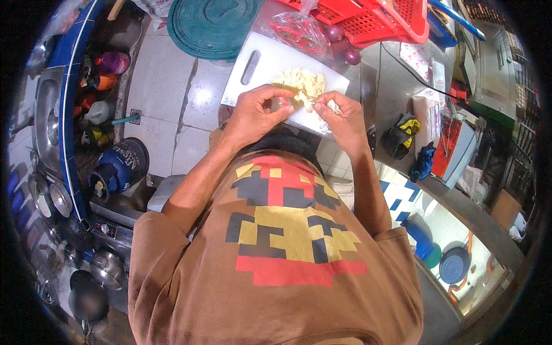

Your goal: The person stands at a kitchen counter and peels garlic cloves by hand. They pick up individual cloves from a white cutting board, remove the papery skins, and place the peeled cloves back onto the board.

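A white cutting board with a handle slot lies before me, under both hands. A heap of pale yellow pieces that look like peeled garlic cloves rests on it. At the heap's near left side is my left hand, its thumb and fingers curled in a pinch. A thin yellow-brown strip shows by its fingertips; what the pinch holds is partly hidden. My right hand is closed at the heap's right, fingertips on a white, papery garlic piece. The fingertips of both hands are a short gap apart.
Beyond the board lie a plastic bag of red chillies, red onions and a red basket. A round green lid is at the far left. A blue gas cylinder stands left; a black-yellow item lies right.
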Available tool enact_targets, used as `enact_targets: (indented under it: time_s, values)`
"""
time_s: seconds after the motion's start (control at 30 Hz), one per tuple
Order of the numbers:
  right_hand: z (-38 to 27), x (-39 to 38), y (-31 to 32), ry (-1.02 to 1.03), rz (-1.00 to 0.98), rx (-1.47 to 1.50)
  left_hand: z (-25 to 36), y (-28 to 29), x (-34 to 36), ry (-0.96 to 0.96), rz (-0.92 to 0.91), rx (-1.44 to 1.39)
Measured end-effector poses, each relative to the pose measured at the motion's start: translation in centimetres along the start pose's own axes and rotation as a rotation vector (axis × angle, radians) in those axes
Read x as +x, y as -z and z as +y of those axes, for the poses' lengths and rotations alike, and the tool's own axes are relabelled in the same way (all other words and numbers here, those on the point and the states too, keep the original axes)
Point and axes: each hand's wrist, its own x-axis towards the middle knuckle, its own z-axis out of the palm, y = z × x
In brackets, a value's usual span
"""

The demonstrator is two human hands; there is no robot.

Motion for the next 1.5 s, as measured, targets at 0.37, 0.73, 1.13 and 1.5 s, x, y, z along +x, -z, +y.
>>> enact_targets:
  time_s: [0.37, 0.73, 1.13, 1.5]
  values:
    - [0.8, 0.1, -0.2, -0.151, -0.031, 0.478, 0.8, -2.1, 2.1, -0.110, -0.113, 0.131]
    - [1.8, 0.0, -0.5, -0.154, 0.052, 0.580, 0.3, -2.1, 1.9, -0.046, -0.060, 0.074]
    - [0.2, -0.6, -1.1, 0.040, 0.183, 0.241, 1.6, -2.5, 1.7, -0.364, 0.050, 0.254]
    - [1.0, -0.5, -1.2, 0.028, 0.220, 0.179, 0.9, -3.0, 1.7, -0.314, 0.053, 0.126]
